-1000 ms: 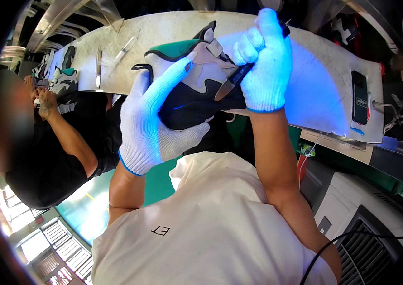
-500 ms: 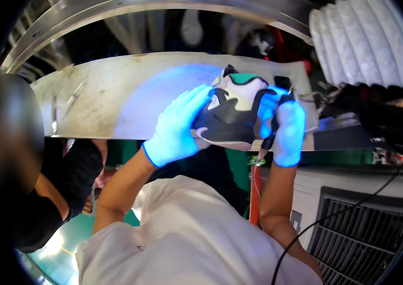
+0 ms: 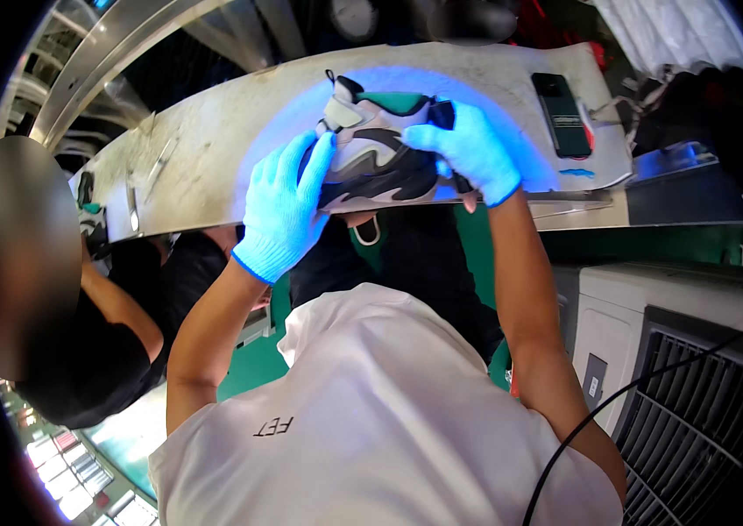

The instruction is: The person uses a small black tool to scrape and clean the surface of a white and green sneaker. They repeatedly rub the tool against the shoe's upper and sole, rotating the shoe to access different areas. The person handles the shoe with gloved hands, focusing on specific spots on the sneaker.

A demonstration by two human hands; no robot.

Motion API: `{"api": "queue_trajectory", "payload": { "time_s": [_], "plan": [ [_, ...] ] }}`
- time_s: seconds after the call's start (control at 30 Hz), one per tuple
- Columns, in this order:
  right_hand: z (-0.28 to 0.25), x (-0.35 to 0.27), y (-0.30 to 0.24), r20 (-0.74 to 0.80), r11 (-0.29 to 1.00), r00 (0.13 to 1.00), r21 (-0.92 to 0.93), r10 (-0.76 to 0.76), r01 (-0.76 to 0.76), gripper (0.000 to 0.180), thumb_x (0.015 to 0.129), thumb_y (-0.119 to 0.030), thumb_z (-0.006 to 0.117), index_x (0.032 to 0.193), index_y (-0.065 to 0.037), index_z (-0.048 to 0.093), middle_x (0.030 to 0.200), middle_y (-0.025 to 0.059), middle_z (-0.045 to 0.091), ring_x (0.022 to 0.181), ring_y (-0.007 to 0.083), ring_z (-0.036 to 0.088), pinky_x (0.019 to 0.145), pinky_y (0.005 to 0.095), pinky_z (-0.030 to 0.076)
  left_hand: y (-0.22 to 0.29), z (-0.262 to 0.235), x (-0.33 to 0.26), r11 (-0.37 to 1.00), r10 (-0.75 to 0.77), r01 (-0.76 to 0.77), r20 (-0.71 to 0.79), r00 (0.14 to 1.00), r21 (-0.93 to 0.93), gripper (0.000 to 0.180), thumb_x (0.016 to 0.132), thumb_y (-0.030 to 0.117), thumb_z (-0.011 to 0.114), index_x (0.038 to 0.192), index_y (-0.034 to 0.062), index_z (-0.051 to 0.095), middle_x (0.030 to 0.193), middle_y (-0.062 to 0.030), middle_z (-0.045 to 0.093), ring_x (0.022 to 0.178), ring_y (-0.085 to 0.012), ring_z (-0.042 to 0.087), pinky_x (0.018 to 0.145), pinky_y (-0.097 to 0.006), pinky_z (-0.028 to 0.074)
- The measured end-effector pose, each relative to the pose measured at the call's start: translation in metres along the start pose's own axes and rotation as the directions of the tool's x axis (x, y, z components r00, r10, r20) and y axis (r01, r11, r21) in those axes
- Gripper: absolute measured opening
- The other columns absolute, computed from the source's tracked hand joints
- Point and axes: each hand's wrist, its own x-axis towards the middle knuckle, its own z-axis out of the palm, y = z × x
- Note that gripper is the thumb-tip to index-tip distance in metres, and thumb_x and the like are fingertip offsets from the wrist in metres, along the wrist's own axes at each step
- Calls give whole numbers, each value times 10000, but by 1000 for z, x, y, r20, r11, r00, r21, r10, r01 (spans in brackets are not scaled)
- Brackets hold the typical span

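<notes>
A grey, black and white sneaker (image 3: 380, 162) with a green lining lies lengthwise near the front edge of the table, its toe end hard to make out. My left hand (image 3: 279, 206), in a glove lit blue, grips the sneaker's left end with the fingers on its upper. At the right end my right hand (image 3: 474, 151), gloved likewise, presses its thumb against the upper. A dark pen-shaped tool (image 3: 462, 184) with a pale tip is held in the right hand, pointing down toward me; the glove hides its middle.
A blue light patch falls on the pale worktable (image 3: 205, 131). A dark phone (image 3: 562, 114) lies right of my hand, and thin metal tools (image 3: 158, 168) lie at left. Another person's arm (image 3: 122, 302) is at left. A grey vented machine (image 3: 626, 324) and a black cable (image 3: 643, 377) are at lower right.
The sneaker has turned from end-on to side-on and sits farther from me and a little left. Both hands moved with it; the right hand's tool stays in its grasp. The view has shifted.
</notes>
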Motion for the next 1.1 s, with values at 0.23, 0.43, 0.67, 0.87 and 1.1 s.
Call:
{"api": "queue_trajectory", "payload": {
  "time_s": [0.23, 0.43, 0.67, 0.87, 1.1],
  "plan": [
    [-7, 2, 13, 34, 996, 999, -85, 21, -18, 273, 915, -281, 909, 970, -49, 777, 667, 6, 618, 519, 112, 569, 483, 297, 453, -9, -20, 16, 939, -46, 79, 106, 993, -334, 1185, 639, 279, 1015, 1671, 64, 473, 1602, -233, 571, 1447, -469, 574, 1200, -525, 496],
    [-1, 2, 9, -8, 999, 999, -24, -33, 33, 252, 883, -278, 933, 950, -76, 798, 675, 2, 642, 532, 102, 583, 493, 281, 454, -23, -17, 37, 874, -9, 121, 233, 972, -471, 1381, 618, 291, 1026, 1786, 193, 294, 1735, -240, 447, 1575, -457, 476, 1276, -516, 448],
    [-1, 6, 13, -5, 1000, 1000, -14, -10, 10, 278, 880, -304, 931, 925, -63, 798, 690, 13, 669, 532, 104, 598, 490, 279, 461, -11, -4, 69, 934, 66, 47, 302, 951, -355, 1400, 601, 343, 1040, 1783, 261, 294, 1767, -328, 301, 1602, -542, 380, 1306, -555, 399],
    [-1, 5, 18, -28, 1000, 1000, -12, -14, 14, 287, 888, -315, 921, 941, -61, 799, 690, 20, 673, 525, 113, 607, 489, 287, 472, -15, 3, 75, 892, 53, 79, 276, 960, -445, 1330, 572, 292, 1064, 1734, 279, 418, 1668, -249, 461, 1530, -476, 503, 1273, -534, 450],
    [5, -8, 18, -41, 997, 996, -36, -75, 73, 329, 875, -311, 928, 1036, -51, 808, 724, 16, 682, 570, 104, 617, 510, 283, 478, -5, 7, 71, 808, -45, 175, 237, 971, -562, 1135, 532, 189, 1013, 1591, 256, 608, 1428, -178, 595, 1294, -418, 674, 1107, -499, 587]
  ]
}}
